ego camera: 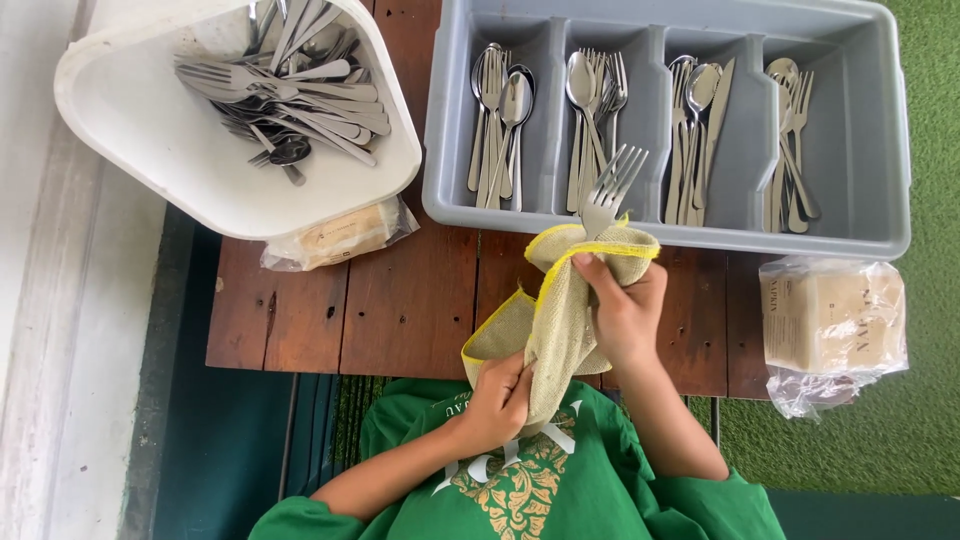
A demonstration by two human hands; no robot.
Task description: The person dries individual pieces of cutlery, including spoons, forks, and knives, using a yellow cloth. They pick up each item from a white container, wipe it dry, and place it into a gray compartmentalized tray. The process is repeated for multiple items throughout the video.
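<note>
A metal fork (610,185) sticks tines-up out of a beige cloth with a yellow hem (555,320). My right hand (625,310) grips the cloth wrapped around the fork's handle, just in front of the grey cutlery tray (880,130). Lower down, near my chest, my left hand (500,400) holds the hanging end of the same cloth. The fork's handle is hidden inside the cloth.
The grey tray holds several forks, spoons and knives in divided compartments. A white tub (180,160) at the left is piled with loose cutlery. Two plastic packs of paper napkins (835,320) (335,237) lie on the brown wooden table (400,300). Green turf lies at the right.
</note>
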